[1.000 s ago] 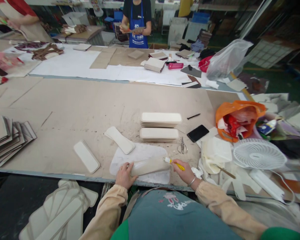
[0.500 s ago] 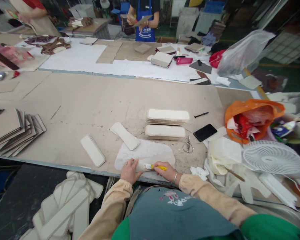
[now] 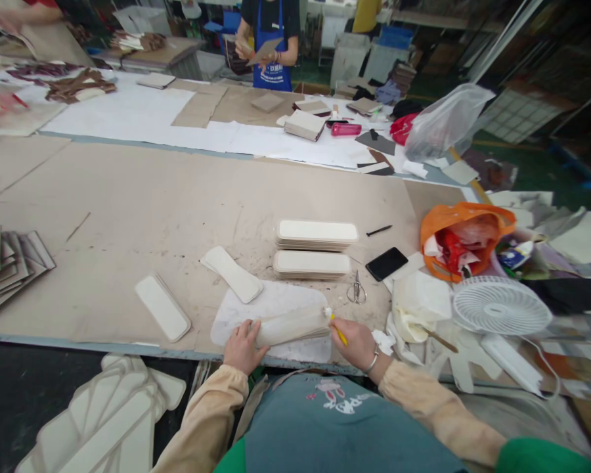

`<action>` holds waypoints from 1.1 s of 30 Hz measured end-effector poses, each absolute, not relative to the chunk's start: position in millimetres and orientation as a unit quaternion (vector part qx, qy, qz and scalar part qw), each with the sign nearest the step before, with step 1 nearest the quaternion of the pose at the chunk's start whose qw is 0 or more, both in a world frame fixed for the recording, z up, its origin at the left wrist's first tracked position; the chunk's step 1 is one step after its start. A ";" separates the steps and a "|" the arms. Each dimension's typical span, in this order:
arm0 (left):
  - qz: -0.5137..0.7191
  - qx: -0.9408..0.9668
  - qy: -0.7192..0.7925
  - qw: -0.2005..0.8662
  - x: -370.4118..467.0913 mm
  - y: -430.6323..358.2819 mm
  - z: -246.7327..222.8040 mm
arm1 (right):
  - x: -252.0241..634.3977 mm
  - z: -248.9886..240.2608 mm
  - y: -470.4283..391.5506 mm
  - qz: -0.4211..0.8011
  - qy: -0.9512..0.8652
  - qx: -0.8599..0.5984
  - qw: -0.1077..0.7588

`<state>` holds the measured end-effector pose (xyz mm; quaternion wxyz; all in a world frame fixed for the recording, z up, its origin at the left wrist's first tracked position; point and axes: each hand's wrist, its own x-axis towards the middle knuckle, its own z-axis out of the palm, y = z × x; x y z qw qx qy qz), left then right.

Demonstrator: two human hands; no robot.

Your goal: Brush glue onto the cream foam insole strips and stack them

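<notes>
My right hand (image 3: 354, 343) grips a small brush with a yellow handle (image 3: 340, 332). Its white bristles touch the right end of a pale rounded strip (image 3: 295, 324), which looks like a thin stack. On the left end of that strip lies my left hand (image 3: 244, 348), fingers spread and pressing down. Beneath the strip is a white sheet (image 3: 225, 307) at the table's front edge. Two crossed cream strips (image 3: 234, 274) rest partly on the sheet's upper left. Farther left lies another small stack of cream strips (image 3: 162, 307).
Beyond the sheet sit two neat strip stacks (image 3: 318, 231), scissors (image 3: 357, 291), a black phone (image 3: 387, 263) and a pen (image 3: 379, 230). At right are an orange bag (image 3: 431, 230) and a white fan (image 3: 502, 307). Loose strips (image 3: 103, 420) pile at lower left. A person (image 3: 270, 46) stands across the table.
My right hand and the brush have moved right, from the strip's middle to its right end. My left hand still presses the left end. The whole view has shifted slightly.
</notes>
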<state>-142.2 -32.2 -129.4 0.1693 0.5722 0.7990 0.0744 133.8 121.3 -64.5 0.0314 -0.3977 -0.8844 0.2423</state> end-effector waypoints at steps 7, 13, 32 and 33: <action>0.083 0.589 0.790 0.151 -143.2 -32.7 -132.5 | 70.4 -68.8 89.2 0.187 -0.947 -0.239 -0.102; 0.093 0.590 0.788 0.146 -144.1 -33.5 -135.2 | 30.8 -74.7 75.8 0.376 -0.905 -0.199 0.023; 0.087 0.592 0.786 0.157 -144.0 -35.2 -134.1 | 55.6 -76.3 84.1 0.656 -0.676 -0.331 0.061; 0.086 0.594 0.785 0.156 -144.0 -35.3 -134.0 | 47.3 -80.3 80.0 0.656 -0.685 -0.313 0.053</action>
